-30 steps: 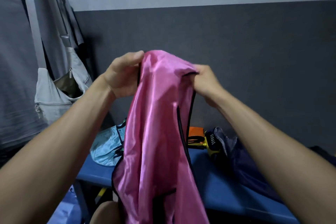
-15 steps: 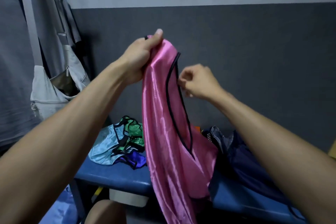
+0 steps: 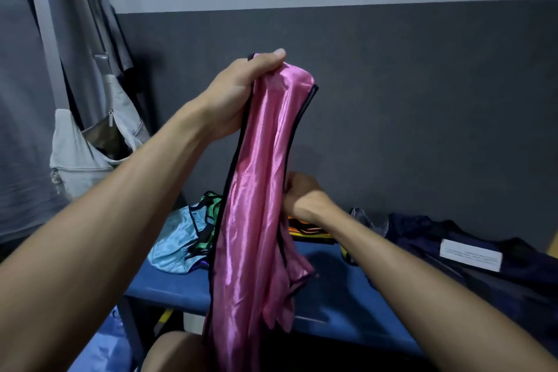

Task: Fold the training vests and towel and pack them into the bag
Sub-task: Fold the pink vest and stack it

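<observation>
You have only the one view, worn on your head, looking forward and slightly down along both forearms toward the dark wall. It sits close: your left hand [image 3: 238, 93] grips the pink vest [image 3: 259, 190] near frame centre, the right hand [image 3: 302, 193] below that grip, the blue bench [image 3: 338, 290] lower still, beyond it.

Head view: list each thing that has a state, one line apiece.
pink vest: held up, hanging bunched lengthwise
left hand: grips the vest's top
right hand: holds the vest's edge lower down
light blue vest: crumpled on the blue bench
green vest: crumpled in the same pile
dark bag: slumped on the bench
</observation>
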Demonstrator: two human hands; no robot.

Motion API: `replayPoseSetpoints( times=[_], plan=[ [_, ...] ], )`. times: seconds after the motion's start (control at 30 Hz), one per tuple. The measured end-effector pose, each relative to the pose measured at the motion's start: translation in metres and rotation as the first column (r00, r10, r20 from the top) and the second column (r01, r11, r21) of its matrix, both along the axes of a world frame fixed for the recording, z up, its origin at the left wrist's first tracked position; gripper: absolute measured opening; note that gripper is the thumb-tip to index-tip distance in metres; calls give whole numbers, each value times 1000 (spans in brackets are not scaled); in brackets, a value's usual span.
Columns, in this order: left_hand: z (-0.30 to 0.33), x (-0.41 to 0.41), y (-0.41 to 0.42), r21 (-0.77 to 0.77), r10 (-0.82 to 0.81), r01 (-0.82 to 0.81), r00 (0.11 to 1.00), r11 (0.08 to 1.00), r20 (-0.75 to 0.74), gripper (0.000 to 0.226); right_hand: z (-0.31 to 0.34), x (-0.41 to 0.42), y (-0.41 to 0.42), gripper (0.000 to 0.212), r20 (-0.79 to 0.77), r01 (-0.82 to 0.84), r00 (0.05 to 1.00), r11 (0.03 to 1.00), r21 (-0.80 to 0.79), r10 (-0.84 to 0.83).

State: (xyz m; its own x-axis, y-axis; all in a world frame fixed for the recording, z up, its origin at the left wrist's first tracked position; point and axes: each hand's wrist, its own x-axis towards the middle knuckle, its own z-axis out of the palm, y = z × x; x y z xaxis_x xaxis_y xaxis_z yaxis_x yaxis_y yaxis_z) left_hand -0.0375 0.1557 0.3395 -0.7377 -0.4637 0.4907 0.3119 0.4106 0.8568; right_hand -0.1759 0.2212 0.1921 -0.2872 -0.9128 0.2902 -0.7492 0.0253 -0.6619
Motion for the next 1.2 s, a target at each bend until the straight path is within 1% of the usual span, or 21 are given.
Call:
replayPoseSetpoints(
  times=[0.03,0.07,0.13,0.17,0.2,0.3,0.33,0.4,0.47,0.57,0.6,0.67,0.73,0.8,0.83,0.93,1.0,1.07,1.1,1.13,1.2],
  plan=[
    [-1,1,-2,-15,9,-9,1000,1000,11,44,1,5,2,13,45,-12,999,1000,-11,13],
    [-2,2,-5,-25,18,-17,1000,1000,20,44,2,9,4,20,72,-37,997,999,-31,39],
    [-6,5,-8,-27,36,-35,999,999,24,42,5,15,7,46,165,-100,980,994,-49,107],
    [-8,6,-11,-23,43,-43,999,999,22,41,7,18,8,53,209,-119,970,992,-47,126],
    [-9,7,-12,-19,47,-47,999,999,20,39,8,20,8,58,196,-110,974,993,-47,117],
    [-11,8,-13,-9,30,-30,999,1000,21,35,0,15,-10,68,34,3,999,1000,-12,-3],
    [-11,8,-12,-15,29,-28,999,999,24,35,0,14,-14,62,-30,59,998,998,14,-58],
    [-14,7,-10,-51,62,-61,998,997,25,33,3,16,-10,34,-169,187,970,981,55,-176],
    [-18,9,-10,-119,131,-127,991,985,25,39,2,7,-6,21,-297,273,925,958,83,-238],
    [-22,14,-12,-214,221,-212,975,954,19,55,-1,-11,-3,16,-530,406,790,911,76,-308],
    [-24,15,-12,-225,245,-237,969,945,8,55,1,-17,-1,22,-571,445,757,891,94,-318],
    [-26,15,-15,-228,285,-276,959,934,5,49,8,-32,4,30,-598,514,724,847,137,-343],
    [-28,16,-16,-247,311,-294,950,923,34,57,17,-46,14,34,-632,564,688,810,157,-356],
    [-30,17,-17,-262,328,-303,943,916,56,65,23,-56,21,30,-660,581,669,794,177,-343],
    [-32,16,-17,-265,343,-319,938,910,46,63,26,-60,26,26,-657,585,676,786,202,-334],
    [-36,15,-20,-264,389,-376,921,888,-5,56,38,-80,40,19,-575,596,739,739,314,-351],
    [-37,17,-25,-247,414,-407,910,879,-27,55,43,-101,52,17,-427,553,820,724,412,-383],
    [-38,20,-31,-199,420,-420,906,886,-41,45,42,-126,63,25,-124,444,888,753,486,-443],
    [-40,21,-34,-163,424,-426,904,890,-54,37,39,-137,69,26,43,381,886,778,500,-462],
    [-41,22,-36,-126,424,-430,903,894,-72,33,37,-145,75,24,192,331,863,809,486,-468],
    [-46,24,-39,-65,418,-424,904,903,-86,30,33,-154,82,15,479,251,770,890,381,-422]
  ],
)
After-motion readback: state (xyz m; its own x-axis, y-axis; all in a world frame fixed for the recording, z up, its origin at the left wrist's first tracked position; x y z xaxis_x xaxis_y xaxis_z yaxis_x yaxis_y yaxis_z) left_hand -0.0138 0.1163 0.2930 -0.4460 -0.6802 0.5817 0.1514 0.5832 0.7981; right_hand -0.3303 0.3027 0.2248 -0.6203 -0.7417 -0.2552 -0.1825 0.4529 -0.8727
